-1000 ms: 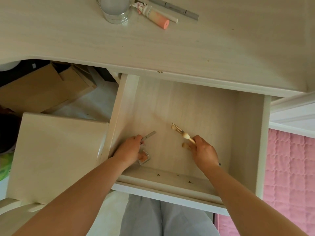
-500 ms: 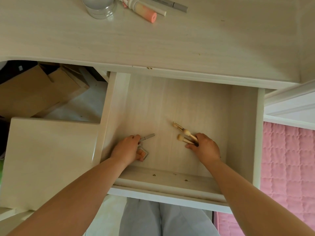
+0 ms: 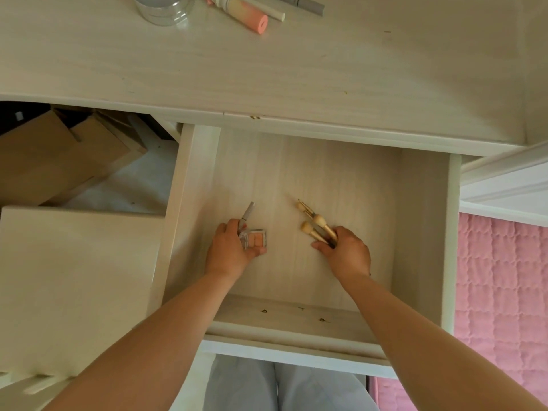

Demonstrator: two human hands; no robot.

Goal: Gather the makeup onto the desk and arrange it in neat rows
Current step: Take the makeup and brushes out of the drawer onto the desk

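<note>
Palette (image 3: 255, 239) now exposed, in left hand (image 3: 229, 253)

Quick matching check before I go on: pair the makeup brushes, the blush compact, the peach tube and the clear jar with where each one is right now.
Things:
1. makeup brushes
2. blush compact
3. peach tube
4. clear jar

Places:
A. on the desk, leftmost of the items at the top edge
B. in the drawer, in the left hand's grip
C. on the desk, lying on its side
D. in the drawer, in the right hand's grip

Pairs: 1-D, 2-B, 3-C, 4-A
</note>
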